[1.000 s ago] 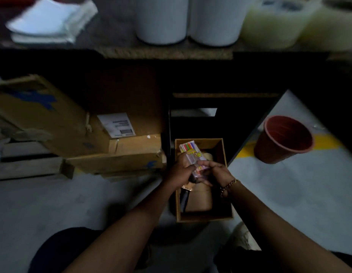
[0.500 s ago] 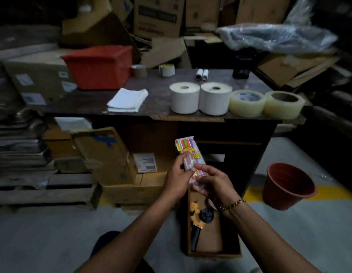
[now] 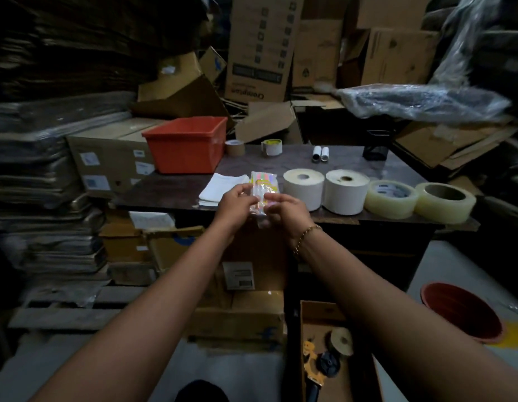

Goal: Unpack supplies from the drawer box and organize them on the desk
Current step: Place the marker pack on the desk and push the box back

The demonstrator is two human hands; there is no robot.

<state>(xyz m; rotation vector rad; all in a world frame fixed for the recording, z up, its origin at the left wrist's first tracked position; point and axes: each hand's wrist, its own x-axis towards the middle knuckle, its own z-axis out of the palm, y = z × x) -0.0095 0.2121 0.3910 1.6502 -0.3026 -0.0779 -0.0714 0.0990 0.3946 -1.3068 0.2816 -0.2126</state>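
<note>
Both hands hold a small clear plastic packet of colourful items (image 3: 264, 189) up over the front edge of the dark desk (image 3: 396, 166). My left hand (image 3: 237, 203) grips its left side and my right hand (image 3: 285, 210), with a gold bracelet, grips its lower right. Down on the floor at the bottom right, the open cardboard drawer box (image 3: 305, 329) holds a yellow and black tape dispenser (image 3: 317, 367) and a brown tape roll (image 3: 342, 340).
On the desk stand two white label rolls (image 3: 324, 190), two clear tape rolls (image 3: 417, 200), folded white cloths (image 3: 220, 188), an orange bin (image 3: 186, 145), small tape rolls (image 3: 253, 147) and a black holder (image 3: 375, 149). A terracotta pot (image 3: 463, 311) sits on the floor at right. Cardboard boxes crowd behind and left.
Both hands lifted the colourful packet out of the drawer box and up to desk height. My view tilted up from the floor to the desk.
</note>
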